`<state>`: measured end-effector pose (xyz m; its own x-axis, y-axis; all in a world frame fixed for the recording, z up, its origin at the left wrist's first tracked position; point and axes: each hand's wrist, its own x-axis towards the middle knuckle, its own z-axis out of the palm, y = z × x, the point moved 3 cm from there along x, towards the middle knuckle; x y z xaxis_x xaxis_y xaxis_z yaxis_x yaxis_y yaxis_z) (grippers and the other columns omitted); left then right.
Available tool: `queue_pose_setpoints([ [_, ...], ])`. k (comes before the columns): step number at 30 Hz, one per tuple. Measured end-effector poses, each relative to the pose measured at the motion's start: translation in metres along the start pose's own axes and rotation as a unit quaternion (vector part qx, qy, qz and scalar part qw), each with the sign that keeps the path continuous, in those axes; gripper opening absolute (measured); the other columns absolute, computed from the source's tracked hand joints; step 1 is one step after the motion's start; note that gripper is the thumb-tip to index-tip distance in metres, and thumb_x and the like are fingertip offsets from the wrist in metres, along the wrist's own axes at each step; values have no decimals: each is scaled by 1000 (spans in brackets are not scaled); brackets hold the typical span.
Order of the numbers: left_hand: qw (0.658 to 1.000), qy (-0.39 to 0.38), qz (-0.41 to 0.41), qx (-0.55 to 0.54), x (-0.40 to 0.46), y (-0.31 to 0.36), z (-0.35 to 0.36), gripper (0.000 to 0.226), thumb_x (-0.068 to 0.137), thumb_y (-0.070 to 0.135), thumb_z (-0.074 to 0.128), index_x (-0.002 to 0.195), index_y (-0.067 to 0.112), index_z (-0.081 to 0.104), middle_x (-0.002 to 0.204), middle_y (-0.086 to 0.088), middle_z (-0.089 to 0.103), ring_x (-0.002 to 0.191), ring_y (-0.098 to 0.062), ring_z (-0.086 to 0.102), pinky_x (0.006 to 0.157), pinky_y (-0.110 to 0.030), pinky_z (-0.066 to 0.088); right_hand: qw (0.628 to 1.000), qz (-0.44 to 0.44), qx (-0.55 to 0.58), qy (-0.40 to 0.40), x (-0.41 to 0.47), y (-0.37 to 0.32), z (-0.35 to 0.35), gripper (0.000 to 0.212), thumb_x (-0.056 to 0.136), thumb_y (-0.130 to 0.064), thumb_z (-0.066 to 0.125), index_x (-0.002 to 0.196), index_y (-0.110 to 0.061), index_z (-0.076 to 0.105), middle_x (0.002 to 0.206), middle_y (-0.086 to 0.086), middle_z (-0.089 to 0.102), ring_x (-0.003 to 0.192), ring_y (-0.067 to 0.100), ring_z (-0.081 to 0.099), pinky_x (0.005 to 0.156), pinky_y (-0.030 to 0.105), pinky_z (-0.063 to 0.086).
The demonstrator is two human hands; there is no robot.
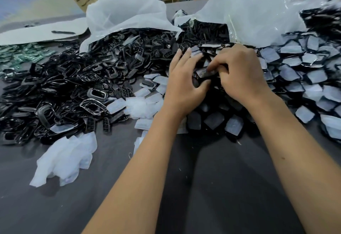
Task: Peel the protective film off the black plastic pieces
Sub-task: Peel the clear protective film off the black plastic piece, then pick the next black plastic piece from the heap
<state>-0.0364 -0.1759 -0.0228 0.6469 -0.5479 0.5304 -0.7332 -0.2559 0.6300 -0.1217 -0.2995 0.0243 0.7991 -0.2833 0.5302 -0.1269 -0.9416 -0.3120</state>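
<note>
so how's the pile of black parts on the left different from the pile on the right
The left pile is bare, glossy open frames, tangled and jumbled; the right pile is flat pieces each covered in pale film, overlapping like scales. The left pile spills from a white bag. Both are black plastic on the same grey table.

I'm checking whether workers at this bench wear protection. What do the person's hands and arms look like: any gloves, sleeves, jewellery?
Nothing is worn. The left hand and right hand are bare, with no gloves, rings or finger cots showing. Both forearms are bare from the wrist to the frame's lower edge: no sleeve, watch, strap or bracelet in view. The nails look short and unpainted.
</note>
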Motion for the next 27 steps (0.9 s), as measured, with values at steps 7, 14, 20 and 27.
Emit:
queue_pose_setpoints([
  [7,997,76,-13,2,-7,7,0,14,92,16,74,103,11,81,108,0,72,112,-23,52,98,-20,39,994,83,-63,19,2,8,-3,37,95,-2,53,104,-22,82,111,9,74,114,31,57,101,48,48],
  [14,996,53,-42,-51,0,18,-7,19,99,20,64,97,12,81,98,1,77,110,-21,58,93,-29,44,984,150,-62,67,6,7,-12,38,93,-1,54,107,-22,83,114,22,65,99,39,62,97,38,49],
  [20,988,101,-109,39,-1,-7,-39,25,97,17,61,80,5,75,80,-8,73,82,-29,63,81,-43,49,991,102,-15,82,14,-29,-1,40,91,0,51,102,-20,83,103,15,75,101,28,63,85,23,43],
  [27,913,37,-279,294,-1,-60,-93,40,88,22,58,127,17,67,140,-14,56,137,-37,37,108,-44,35,994,-23,-3,-104,41,-100,68,31,89,-6,58,106,-22,80,108,7,75,112,28,62,91,38,56],
])
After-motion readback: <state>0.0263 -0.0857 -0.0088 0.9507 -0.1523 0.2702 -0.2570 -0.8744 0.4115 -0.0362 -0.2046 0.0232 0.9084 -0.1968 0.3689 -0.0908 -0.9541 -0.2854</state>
